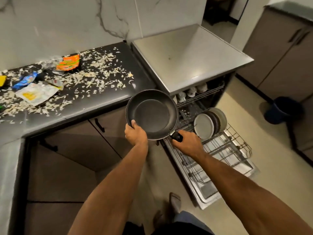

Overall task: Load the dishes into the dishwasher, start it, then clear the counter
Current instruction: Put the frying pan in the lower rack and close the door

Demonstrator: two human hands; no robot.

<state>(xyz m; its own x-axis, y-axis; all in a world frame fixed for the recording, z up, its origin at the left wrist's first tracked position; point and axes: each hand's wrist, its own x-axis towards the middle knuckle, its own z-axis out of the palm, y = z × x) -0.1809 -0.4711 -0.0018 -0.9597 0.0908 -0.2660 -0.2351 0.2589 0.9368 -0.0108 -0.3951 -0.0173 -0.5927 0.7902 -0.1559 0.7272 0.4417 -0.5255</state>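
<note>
I hold a black frying pan (152,114) level in the air between the counter edge and the open dishwasher. My left hand (136,134) grips its near rim, thumb inside. My right hand (188,143) is closed around its black handle (177,136). Below and to the right, the dishwasher's lower rack (227,150) is pulled out over the open door, with several plates (210,122) standing upright at its back. Cups (192,91) sit upside down in the upper rack.
The dark counter (105,102) at left is strewn with pale peel scraps (94,77) and empty wrappers: orange (68,62), blue (25,80), white-yellow (36,94). A steel worktop (191,56) covers the dishwasher. A dark bin (284,110) stands on the floor at right.
</note>
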